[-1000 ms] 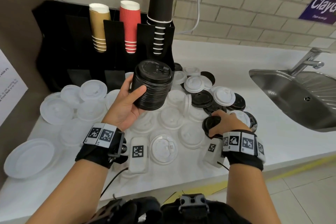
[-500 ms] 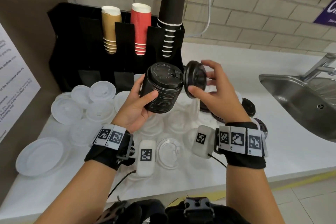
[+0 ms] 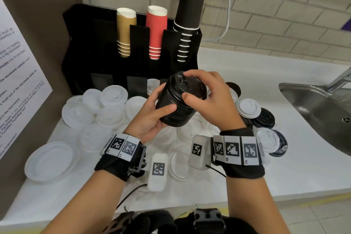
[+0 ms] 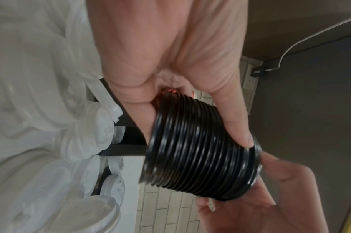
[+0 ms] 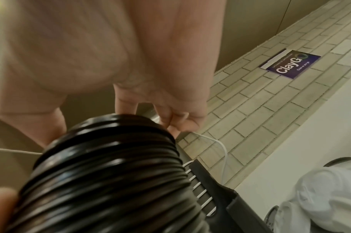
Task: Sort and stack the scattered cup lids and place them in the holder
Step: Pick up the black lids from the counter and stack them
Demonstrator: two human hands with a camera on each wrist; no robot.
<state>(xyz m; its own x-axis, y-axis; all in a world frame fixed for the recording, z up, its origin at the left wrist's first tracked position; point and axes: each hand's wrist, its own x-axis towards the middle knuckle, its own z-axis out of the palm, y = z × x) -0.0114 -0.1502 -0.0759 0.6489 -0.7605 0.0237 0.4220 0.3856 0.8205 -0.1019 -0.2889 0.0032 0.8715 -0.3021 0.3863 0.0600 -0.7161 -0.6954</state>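
Observation:
A tall stack of black cup lids (image 3: 180, 100) is held tilted above the counter. My left hand (image 3: 152, 116) grips its lower side, thumb across the ribbed rims (image 4: 198, 157). My right hand (image 3: 207, 93) curls over the top black lid (image 3: 191, 85), thumb on the near edge and fingers over the far rim, seating it on the stack (image 5: 110, 165). Loose white lids (image 3: 114, 95) and clear lids (image 3: 180, 161) lie scattered on the white counter (image 3: 284, 173). Several black lids (image 3: 264, 118) lie at the right. The black holder (image 3: 95, 49) stands at the back.
Gold (image 3: 125, 32), red (image 3: 156, 30) and black (image 3: 190, 13) paper cup stacks fill the holder's upper slots. A steel sink (image 3: 319, 112) with a tap sits at the right. A flat white lid (image 3: 49, 159) lies near the left wall with its printed notice (image 3: 17, 74).
My right hand picked a black lid off the counter, carried it up beside the stack, and now holds it down on top of the stack. The left hand kept gripping the stack.

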